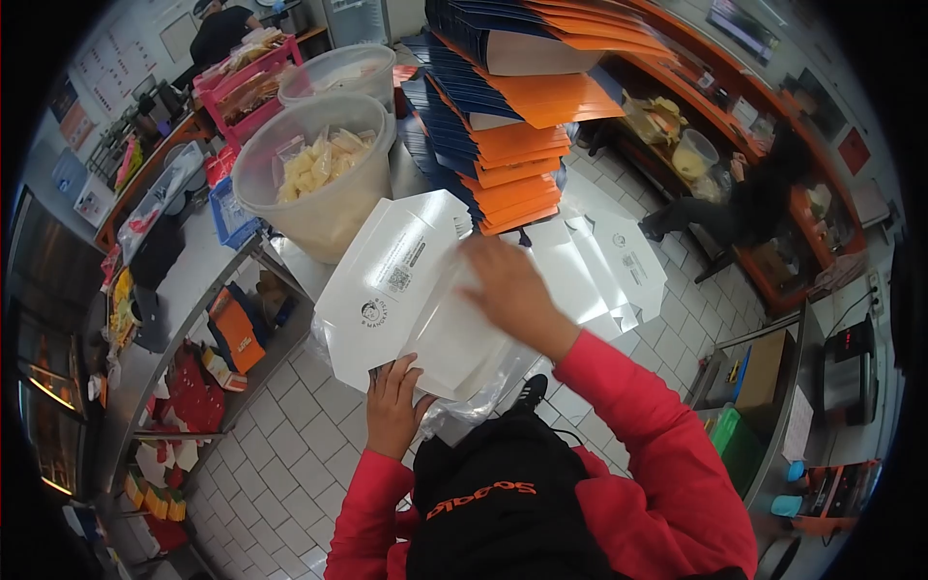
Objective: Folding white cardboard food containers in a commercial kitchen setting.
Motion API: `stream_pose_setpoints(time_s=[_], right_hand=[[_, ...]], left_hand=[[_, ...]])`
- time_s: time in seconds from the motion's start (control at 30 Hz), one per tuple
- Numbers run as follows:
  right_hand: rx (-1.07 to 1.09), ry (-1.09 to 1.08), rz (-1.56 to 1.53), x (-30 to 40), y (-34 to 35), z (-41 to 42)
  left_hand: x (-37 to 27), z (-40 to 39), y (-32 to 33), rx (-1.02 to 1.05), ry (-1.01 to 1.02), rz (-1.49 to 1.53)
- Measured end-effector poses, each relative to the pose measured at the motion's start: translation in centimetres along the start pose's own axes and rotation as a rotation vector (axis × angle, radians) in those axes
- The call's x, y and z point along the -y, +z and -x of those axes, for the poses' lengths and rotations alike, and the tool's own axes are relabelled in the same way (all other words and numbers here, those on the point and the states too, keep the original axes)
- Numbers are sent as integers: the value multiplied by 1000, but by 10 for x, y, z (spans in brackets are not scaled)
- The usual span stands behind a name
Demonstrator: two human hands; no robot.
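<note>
A partly folded white paperboard food carton (370, 297) lies before me, one side panel raised and bearing print and a code. My left hand (391, 402) grips its near left corner, fingers on the edge and thumb to the side. My right hand (500, 283), blurred, is over the carton's far right part with fingers apart and nothing visible in it; contact with the board cannot be told. Flat white carton blanks (616, 268) lie to the right, partly under my right forearm. Beyond stands a tall stack of folded cartons (507, 138) with orange and dark blue outsides.
A plastic tub (319, 225) with bagged pale food stands left of the stack, another tub (341, 69) behind it. Clear plastic wrap (464, 413) hangs at the near table edge. A steel counter (196, 268) runs along the left. One person (754, 188) sits right; another (221, 32) stands far left.
</note>
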State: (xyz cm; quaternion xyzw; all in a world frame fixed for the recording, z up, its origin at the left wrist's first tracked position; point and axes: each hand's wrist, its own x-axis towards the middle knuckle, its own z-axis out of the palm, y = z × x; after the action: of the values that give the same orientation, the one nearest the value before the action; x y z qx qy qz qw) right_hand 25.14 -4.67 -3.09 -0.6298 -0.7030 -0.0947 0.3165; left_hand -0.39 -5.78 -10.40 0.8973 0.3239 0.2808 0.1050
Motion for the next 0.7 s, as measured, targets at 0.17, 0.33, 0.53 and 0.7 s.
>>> stream_pose_setpoints(time_s=[0.17,0.33,0.53,0.7], right_hand=[[398,391,3,-56,21,-10],[272,290,-33,-69,39,-5],[238,322,-43,-46,28,2],[-119,270,-51,13,16,-18]], left_hand=[[0,-9,0,-32,16,-24],[3,-12,0,-25,-48,9],[-1,-9,-33,21,-69,-110],[-6,-16,-82,-63,-144,-310]])
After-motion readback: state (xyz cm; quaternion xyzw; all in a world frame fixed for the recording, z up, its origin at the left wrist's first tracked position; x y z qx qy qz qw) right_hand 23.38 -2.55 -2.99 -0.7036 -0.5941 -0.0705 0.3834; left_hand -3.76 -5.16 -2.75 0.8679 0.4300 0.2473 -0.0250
